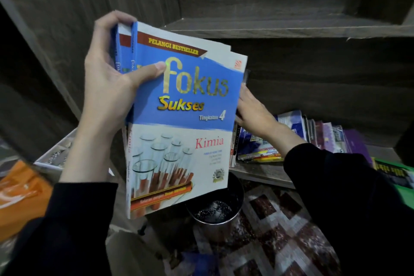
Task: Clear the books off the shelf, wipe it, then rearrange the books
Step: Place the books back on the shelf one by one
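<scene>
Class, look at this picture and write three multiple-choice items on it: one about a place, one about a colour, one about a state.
1. Where does the row of leaning books stand?
A on the shelf board
B on a chair
C on a bed

2. What colour is the top half of the Kimia book cover?
A green
B blue
C red

3. What is the left hand doing?
A hanging idle
B lying flat on a wall
C gripping the Kimia book

Key:
1 A, their lower edges rest on the board.
2 B, blue lies behind the title.
3 C, its thumb presses the cover.
</scene>
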